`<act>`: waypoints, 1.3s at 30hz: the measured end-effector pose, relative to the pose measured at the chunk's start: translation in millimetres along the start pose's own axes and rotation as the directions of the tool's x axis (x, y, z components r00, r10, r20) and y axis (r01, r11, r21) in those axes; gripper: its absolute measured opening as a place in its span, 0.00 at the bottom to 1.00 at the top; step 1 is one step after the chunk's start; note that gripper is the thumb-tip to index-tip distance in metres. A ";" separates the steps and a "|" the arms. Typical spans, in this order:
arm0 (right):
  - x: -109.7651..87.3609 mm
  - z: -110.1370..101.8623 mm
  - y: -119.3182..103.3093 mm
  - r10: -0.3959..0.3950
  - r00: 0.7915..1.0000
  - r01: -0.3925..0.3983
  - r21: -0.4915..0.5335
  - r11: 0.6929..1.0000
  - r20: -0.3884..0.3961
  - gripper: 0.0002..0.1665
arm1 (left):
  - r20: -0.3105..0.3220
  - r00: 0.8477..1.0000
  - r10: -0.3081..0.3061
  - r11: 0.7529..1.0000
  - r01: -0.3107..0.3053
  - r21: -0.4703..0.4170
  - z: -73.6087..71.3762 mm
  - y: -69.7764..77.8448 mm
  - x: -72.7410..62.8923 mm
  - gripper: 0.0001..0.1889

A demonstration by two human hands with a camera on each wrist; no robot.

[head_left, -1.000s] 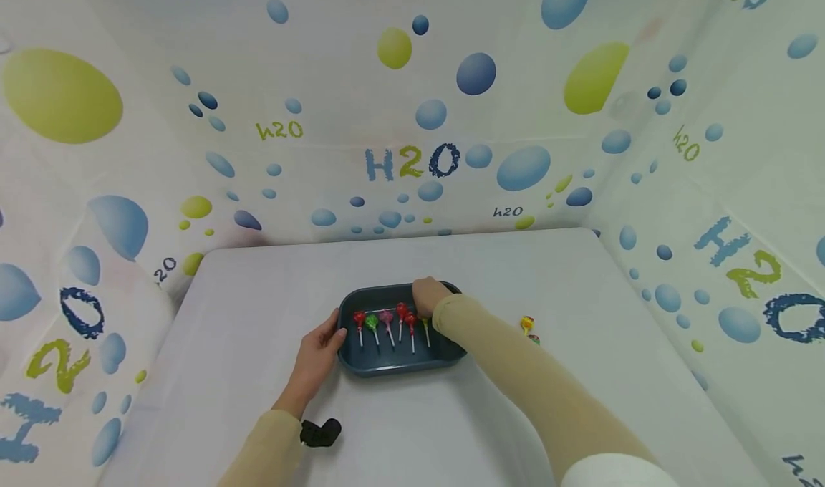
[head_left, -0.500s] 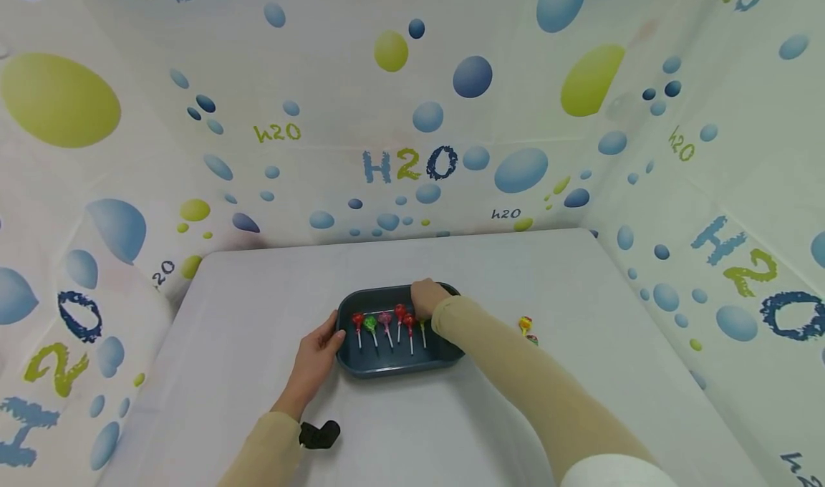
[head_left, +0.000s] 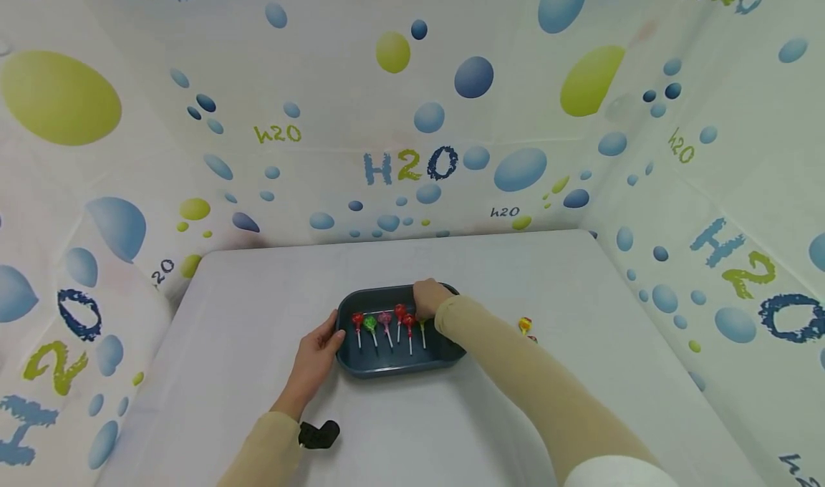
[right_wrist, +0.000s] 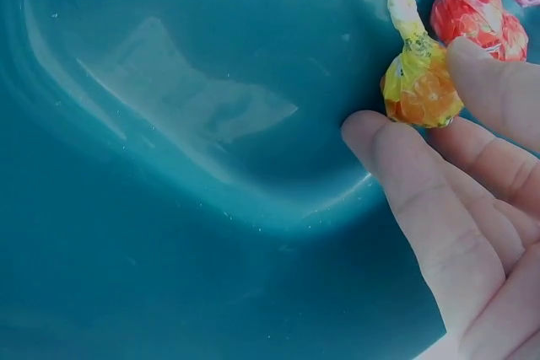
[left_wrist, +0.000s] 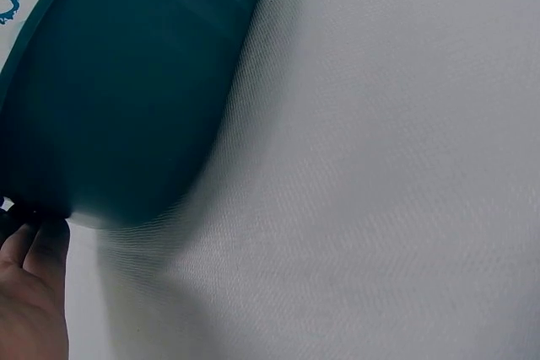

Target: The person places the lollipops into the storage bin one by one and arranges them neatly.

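A dark blue-green tray (head_left: 387, 369) sits on the white-covered table. My left hand (head_left: 314, 354) grips its left rim, thumb on the near side. Inside lie several wrapped lollipops in a row: a red one (head_left: 357, 319), a green one (head_left: 370, 322), a purple one (head_left: 384, 319) and more red ones (head_left: 409, 321). At the row's right end my right hand (head_left: 430, 299) reaches into the tray. In the right wrist view, its thumb and fingers pinch the head of a yellow-orange lollipop (right_wrist: 420, 90). My forearm hides part of the tray's right side.
On the table right of the tray lies a yellow lollipop (head_left: 525, 324), and another small wrapped head peeks out beside my right sleeve (head_left: 515, 379). A black wrist camera (head_left: 319, 435) is on my left wrist. Patterned cloth walls (head_left: 412, 100) surround the table.
The view shifts very slightly. Both hands, the tray and the lollipops inside stay practically where they were.
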State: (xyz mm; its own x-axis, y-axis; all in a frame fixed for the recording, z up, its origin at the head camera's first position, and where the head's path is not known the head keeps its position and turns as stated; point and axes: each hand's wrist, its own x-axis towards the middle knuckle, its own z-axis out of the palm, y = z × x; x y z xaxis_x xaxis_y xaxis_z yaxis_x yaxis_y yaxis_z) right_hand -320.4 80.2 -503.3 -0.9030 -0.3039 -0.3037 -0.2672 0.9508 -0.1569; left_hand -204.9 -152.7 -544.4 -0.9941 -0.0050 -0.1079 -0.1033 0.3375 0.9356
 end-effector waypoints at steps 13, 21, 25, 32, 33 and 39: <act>-20.2 -31.4 10.7 -0.023 0.999 0.020 0.116 0.993 0.028 0.13 | -0.003 1.000 -0.001 1.000 0.001 0.027 1.6 -0.3 -1.4 0.30; -52.6 -64.5 64.1 -0.055 0.994 0.089 0.402 0.911 -0.096 0.19 | -0.009 1.000 -0.001 0.999 0.001 0.034 3.8 -1.5 -0.1 0.30; -70.1 -63.8 118.4 0.015 0.979 0.093 0.509 0.856 -0.204 0.19 | -0.003 1.000 0.006 0.999 -0.006 0.034 2.8 -0.6 -0.5 0.30; -110.0 -36.9 206.6 0.214 0.951 -0.039 0.601 0.799 -0.222 0.22 | 0.008 1.000 -0.006 0.999 0.006 0.036 3.8 -1.1 -0.2 0.30; -115.8 -31.8 214.9 0.237 0.948 -0.060 0.609 0.791 -0.213 0.22 | 0.010 1.000 -0.006 0.999 0.005 0.038 4.3 -1.2 0.1 0.30; -140.9 4.9 236.5 0.279 0.942 -0.103 0.632 0.768 -0.186 0.22 | 0.014 1.000 -0.010 0.999 0.009 0.044 5.0 -1.4 2.5 0.30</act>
State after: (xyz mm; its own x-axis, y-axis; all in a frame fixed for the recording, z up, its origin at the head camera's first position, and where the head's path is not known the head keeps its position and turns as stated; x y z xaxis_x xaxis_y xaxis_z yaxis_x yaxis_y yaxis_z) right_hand -254.7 347.6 -502.2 -0.9878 -0.0100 -0.1552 0.1000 0.7233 -0.6833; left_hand -207.1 -148.4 -547.7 -0.9925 0.0051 -0.1220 -0.1111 0.3782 0.9190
